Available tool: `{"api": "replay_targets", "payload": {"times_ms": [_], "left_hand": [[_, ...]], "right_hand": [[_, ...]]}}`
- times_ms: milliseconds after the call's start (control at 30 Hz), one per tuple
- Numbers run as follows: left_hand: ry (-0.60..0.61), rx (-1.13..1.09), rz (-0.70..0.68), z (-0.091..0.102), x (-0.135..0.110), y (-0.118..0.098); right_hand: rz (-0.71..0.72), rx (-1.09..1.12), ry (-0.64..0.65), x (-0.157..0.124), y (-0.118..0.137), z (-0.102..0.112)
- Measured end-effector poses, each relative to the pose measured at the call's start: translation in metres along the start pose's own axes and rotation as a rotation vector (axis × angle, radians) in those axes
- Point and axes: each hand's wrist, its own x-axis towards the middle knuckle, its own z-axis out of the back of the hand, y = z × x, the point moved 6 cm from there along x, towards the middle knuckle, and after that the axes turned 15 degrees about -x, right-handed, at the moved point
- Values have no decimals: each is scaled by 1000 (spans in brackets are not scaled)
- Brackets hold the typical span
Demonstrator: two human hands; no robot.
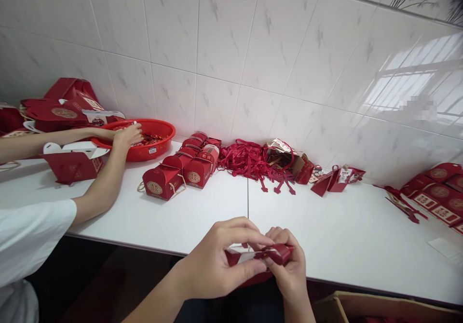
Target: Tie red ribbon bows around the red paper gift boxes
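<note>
Both of my hands at work in front of the near edge of the bench (336,246). My left hand (211,262) reaches in with its fingers bent over the upper edge of a red box (284,253) and its thumb along the near side. My right hand (293,265) wraps the right end, fingers curled and thumb pressed to the near side. Both sets of fingers are gripping the box. It sits low over my lap (231,308), nearer to me than the row of made-up boxes (162,182); its underside is hidden, so I cannot tell whether it rests on anything.

Handling (judged): thin folded card, light, springy along the creases and soft in the flat walls. The smooth red face may slide a little under dry fingers. A hard squeeze could dent a wall or tear a flap, so the best hold is a light pinch at the folded top edge and the end corners.

Orientation: the upper edge faces up, toward my eyes. The long axis of the visible part runs left to right, rising slightly rightward, roughly along the bench's front edge. Which face is the printed front, my fingers conceal.
</note>
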Motion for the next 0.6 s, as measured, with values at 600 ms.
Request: {"api": "replay_targets", "payload": {"times_ms": [600], "left_hand": [[-111, -48, -169, -2, -8, 21]], "right_hand": [[490, -265, -127, -2, 34, 5]]}}
